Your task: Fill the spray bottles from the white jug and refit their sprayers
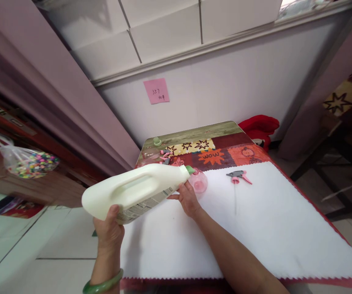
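Over the surface's [170, 249] left side, a large pale jug [157, 185] tilts rightward toward a pink bottle [199, 182], left fingers [113, 212] clasping its base [94, 202], right fingers [187, 189] under its neck [184, 173], grip unclear; stiff, probably heavy and slick, it seems best held by its moulded handle [133, 175].

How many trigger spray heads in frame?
3 visible: a loose spray head on the white tablecloth, right of the pink bottle; a farther spray head and a nearer spray head, close together at back left beyond the white jug, which may hide more.
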`<action>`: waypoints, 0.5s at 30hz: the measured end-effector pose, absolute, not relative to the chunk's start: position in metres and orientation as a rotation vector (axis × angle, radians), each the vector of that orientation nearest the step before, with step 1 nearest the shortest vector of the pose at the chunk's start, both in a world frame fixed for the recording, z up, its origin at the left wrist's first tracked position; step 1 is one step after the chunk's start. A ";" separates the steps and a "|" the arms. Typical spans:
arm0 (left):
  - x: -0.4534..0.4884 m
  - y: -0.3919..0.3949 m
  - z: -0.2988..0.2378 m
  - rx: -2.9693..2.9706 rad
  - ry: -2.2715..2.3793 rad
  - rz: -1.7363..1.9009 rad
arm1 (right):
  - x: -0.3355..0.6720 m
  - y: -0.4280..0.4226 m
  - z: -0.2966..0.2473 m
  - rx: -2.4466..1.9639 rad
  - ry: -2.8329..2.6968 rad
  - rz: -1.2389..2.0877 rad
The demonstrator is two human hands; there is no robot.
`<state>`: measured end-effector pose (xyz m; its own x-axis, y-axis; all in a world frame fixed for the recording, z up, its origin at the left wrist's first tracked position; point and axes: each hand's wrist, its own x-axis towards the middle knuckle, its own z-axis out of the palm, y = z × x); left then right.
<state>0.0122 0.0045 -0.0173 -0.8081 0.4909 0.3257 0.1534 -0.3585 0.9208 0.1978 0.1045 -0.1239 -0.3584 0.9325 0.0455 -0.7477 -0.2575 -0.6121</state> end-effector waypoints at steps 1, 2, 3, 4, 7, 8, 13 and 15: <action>0.012 0.005 -0.018 0.862 1.631 2.268 | 0.198 0.105 -0.124 -0.396 -0.665 1.843; 0.012 0.005 -0.018 0.866 1.632 2.273 | 0.198 0.105 -0.124 -0.397 -0.667 1.844; 0.012 0.005 -0.018 0.862 1.635 2.277 | 0.198 0.104 -0.124 -0.395 -0.669 1.844; 0.012 0.005 -0.017 0.854 1.638 2.279 | 0.198 0.104 -0.124 -0.392 -0.671 1.844; 0.012 0.005 -0.017 0.842 1.631 2.282 | 0.198 0.104 -0.125 -0.394 -0.673 1.841; 0.012 0.005 -0.017 0.851 1.623 2.278 | 0.197 0.104 -0.125 -0.397 -0.672 1.841; 0.012 0.005 -0.017 0.877 1.608 2.274 | 0.197 0.104 -0.125 -0.394 -0.673 1.838; 0.012 0.004 -0.017 0.878 1.615 2.267 | 0.198 0.104 -0.125 -0.392 -0.670 1.841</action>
<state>0.0119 0.0042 -0.0172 -0.7966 0.5002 0.3394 0.1574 -0.3705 0.9154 0.1976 0.1044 -0.1251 -0.3601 0.9316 0.0497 -0.7454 -0.2553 -0.6158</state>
